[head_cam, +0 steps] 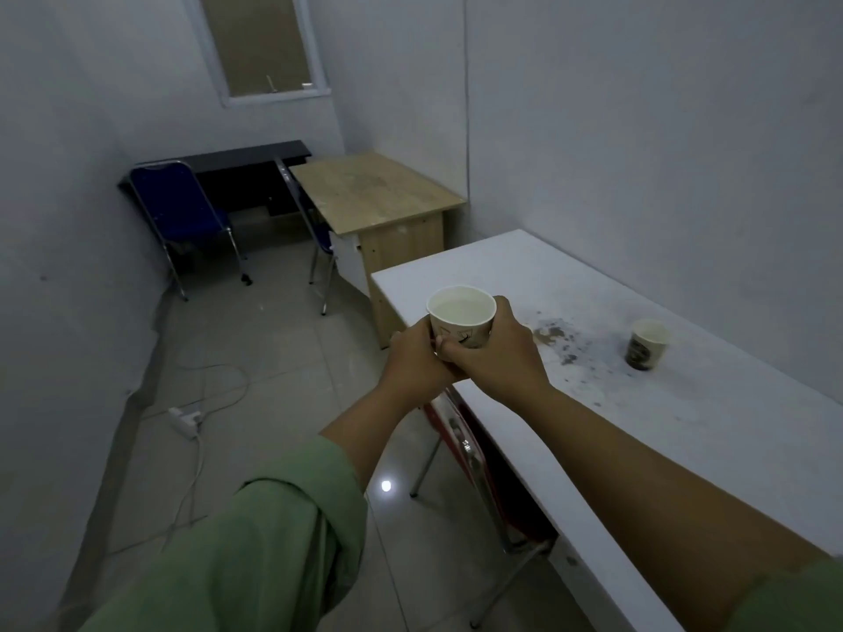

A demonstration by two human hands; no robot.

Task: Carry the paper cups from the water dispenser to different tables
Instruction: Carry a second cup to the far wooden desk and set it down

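Note:
I hold a white paper cup (460, 314) with a printed pattern in both hands, upright, near the front left edge of the white table (684, 426). It is filled with pale liquid. My left hand (413, 358) wraps its lower left side and my right hand (497, 353) grips its right side and base. A second paper cup (645, 344) with a dark print stands on the white table to the right, apart from my hands.
A wooden desk (374, 191) stands beyond the white table, a black desk (237, 164) behind it against the far wall. A blue chair (182, 207) sits at left, another by the wooden desk. A power strip (184, 419) and cable lie on the floor. A red chair (460, 431) is tucked under the white table.

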